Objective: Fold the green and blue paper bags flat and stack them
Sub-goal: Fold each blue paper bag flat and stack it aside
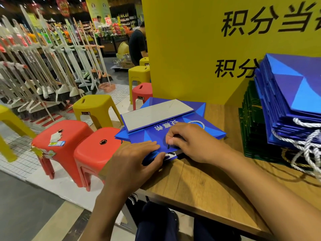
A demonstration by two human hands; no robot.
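We see a blue paper bag [166, 124] lying flattened at the desk's [208, 185] left edge, centre of the frame, its grey base panel [156, 113] folded up on the far side. Our left hand [133, 160] lies spread, palm down, pressing the bag's near corner. Our right hand [189, 141] rests just beside it, fingers curled and pinching the paper near a small black mark. A white cord handle [198, 122] peeks out beyond the right knuckles. At the right of the frame stands a stack of folded blue bags [291, 101] atop green bags [251, 136], well apart from our hands. Red stools [78, 141] and yellow stools [93, 106] crowd the lower left.
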